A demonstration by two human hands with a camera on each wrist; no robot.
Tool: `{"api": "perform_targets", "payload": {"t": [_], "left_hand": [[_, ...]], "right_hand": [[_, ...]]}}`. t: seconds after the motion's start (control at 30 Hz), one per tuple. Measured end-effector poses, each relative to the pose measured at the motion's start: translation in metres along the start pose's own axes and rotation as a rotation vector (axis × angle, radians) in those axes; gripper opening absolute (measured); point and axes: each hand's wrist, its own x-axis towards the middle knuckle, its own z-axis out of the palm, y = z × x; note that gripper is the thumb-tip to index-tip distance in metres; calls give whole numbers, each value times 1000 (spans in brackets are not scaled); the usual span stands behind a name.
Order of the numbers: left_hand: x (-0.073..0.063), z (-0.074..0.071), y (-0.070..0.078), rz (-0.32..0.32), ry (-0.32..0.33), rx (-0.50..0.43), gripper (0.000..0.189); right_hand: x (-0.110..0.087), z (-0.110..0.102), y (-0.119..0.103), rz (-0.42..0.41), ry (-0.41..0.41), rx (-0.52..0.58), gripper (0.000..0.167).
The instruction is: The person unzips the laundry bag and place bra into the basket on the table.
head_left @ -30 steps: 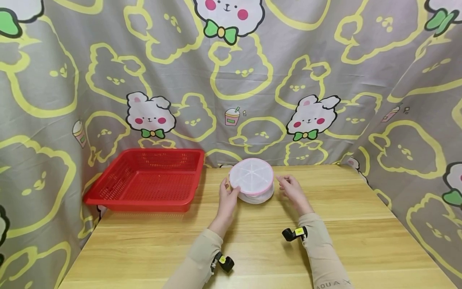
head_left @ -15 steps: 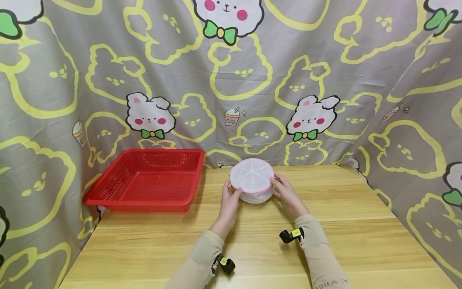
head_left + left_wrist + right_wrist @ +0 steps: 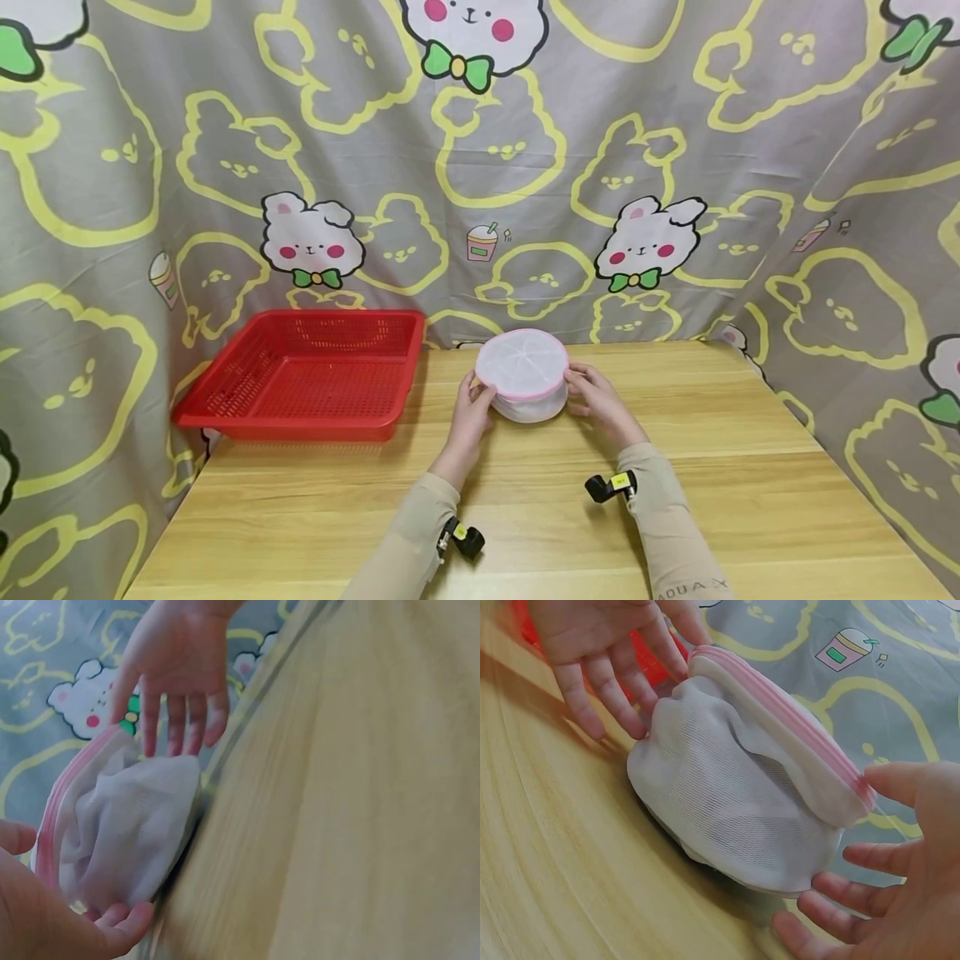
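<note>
A round white mesh laundry bag (image 3: 522, 362) with a pink zipped rim stands at the back middle of the table, its mesh sides creased. My left hand (image 3: 472, 417) holds it at the left, the thumb by the rim and fingers against the side. Opposite, my right hand (image 3: 602, 402) touches the rim with its thumb. In the right wrist view, that right hand (image 3: 900, 862) has its fingers fairly straight and spread beside the mesh laundry bag (image 3: 735, 780). The inside of the bag is hidden.
A red perforated plastic basket (image 3: 322, 429) sits at the left of the wooden table (image 3: 540, 517). A patterned curtain (image 3: 525, 167) hangs behind and along both sides. Each forearm carries a small black camera, such as the left one (image 3: 470, 542).
My right hand has come in from the right and now touches the bag's rim. The bag's top has tipped slightly, while my left hand stays at its left side.
</note>
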Motion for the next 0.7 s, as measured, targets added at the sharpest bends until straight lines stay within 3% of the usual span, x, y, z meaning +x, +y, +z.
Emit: {"api": "perform_targets", "payload": {"t": [0.17,0.3,0.43,0.53,0.7], "left_hand": [[3,-6,6,-26,-21,-28,68],[2,-8,12,-40,-34,-16,66],[-4,-6,20,-40,-45,13,62],[-16,-4,32,-39,-62,30,60],[-23,-3,36,-31,-75,39,58]], "right_hand": [[-1,2,-2,33,3,-45,58],[-9,6,-9,49,-34,-146,58],[-14,10,-13,56,-71,-208,55],[-12,12,-10,64,-85,-219,47],[-12,15,-10,68,-88,-215,38]]}}
